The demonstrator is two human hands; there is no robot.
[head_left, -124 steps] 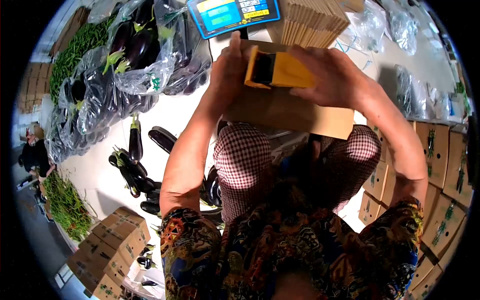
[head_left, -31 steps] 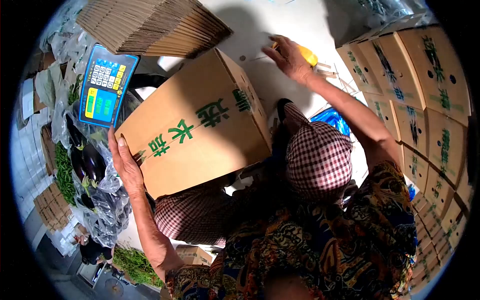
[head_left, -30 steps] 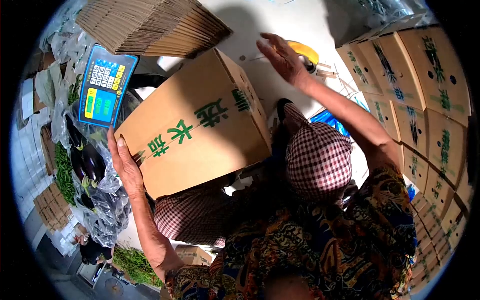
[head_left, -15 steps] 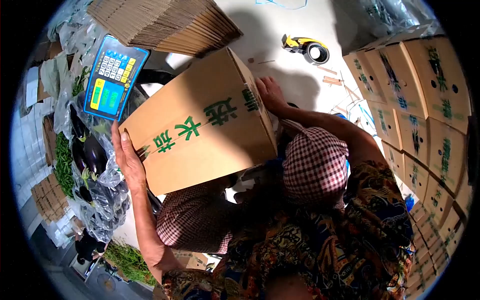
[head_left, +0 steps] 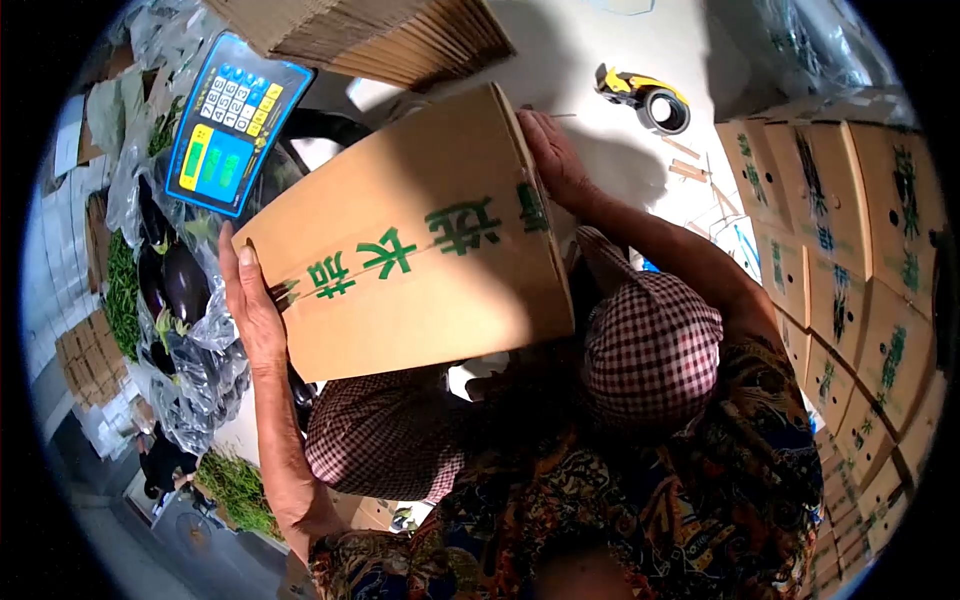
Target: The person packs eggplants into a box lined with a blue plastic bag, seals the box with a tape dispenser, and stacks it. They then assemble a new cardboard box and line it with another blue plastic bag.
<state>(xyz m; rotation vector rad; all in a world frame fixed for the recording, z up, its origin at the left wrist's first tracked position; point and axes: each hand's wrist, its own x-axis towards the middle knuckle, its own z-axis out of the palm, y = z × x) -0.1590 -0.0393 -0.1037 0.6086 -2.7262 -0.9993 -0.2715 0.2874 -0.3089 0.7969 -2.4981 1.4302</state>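
Note:
A brown cardboard box [head_left: 400, 300] with green printed characters lies across my knees, its printed face turned up. My left hand [head_left: 255, 305] presses flat against the box's left end, thumb on the near edge and fingers partly hidden behind it. At the opposite end, my right hand [head_left: 553, 158] grips the far right corner, fingertips over the edge. The box is held between both hands. Just beyond its left end stands a blue scale display [head_left: 228, 130] with a keypad; its digits are too small to read.
Stacked printed cartons [head_left: 835, 215] line the right side. Flattened cardboard [head_left: 390, 40] is piled ahead, and a yellow and black tape dispenser [head_left: 650, 100] lies on the floor. At left are eggplants [head_left: 187, 285] in plastic bags and green peppers [head_left: 122, 310]. Another person [head_left: 165, 465] appears at lower left.
The box has turned slightly and its right end has shifted to the right, with both hands still on it. My view has shifted a little, too.

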